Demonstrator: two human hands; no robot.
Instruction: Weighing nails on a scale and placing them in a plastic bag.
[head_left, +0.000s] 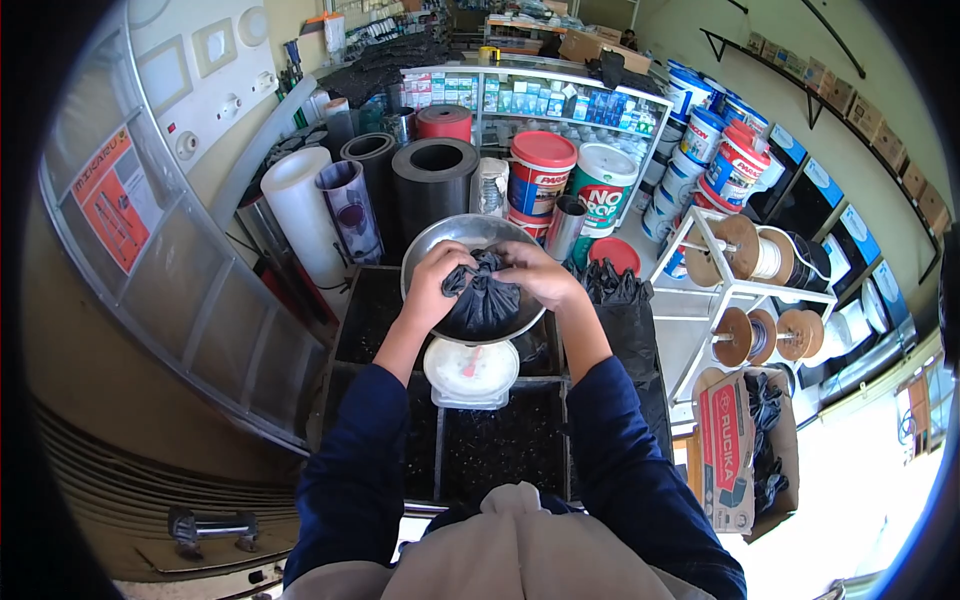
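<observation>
A black plastic bag (484, 300) with a bulging lower part rests in the round metal pan (420, 244) of a weighing scale. My left hand (441, 279) grips the gathered, twisted top of the bag on its left side. On the other side my right hand (536, 271) pinches the bag's neck between thumb and fingers. Below the pan shows the white body of the scale (471, 373), with a red pointer on its dial. What the bag holds is hidden.
The scale stands over a black compartmented tray (502, 450). More black bags (615, 289) lie to the right, near a cardboard box (726, 454) of bags. Rolls of sheeting (435, 180) and paint buckets (541, 176) stand beyond the pan. Cable spools (739, 251) hang on a white rack.
</observation>
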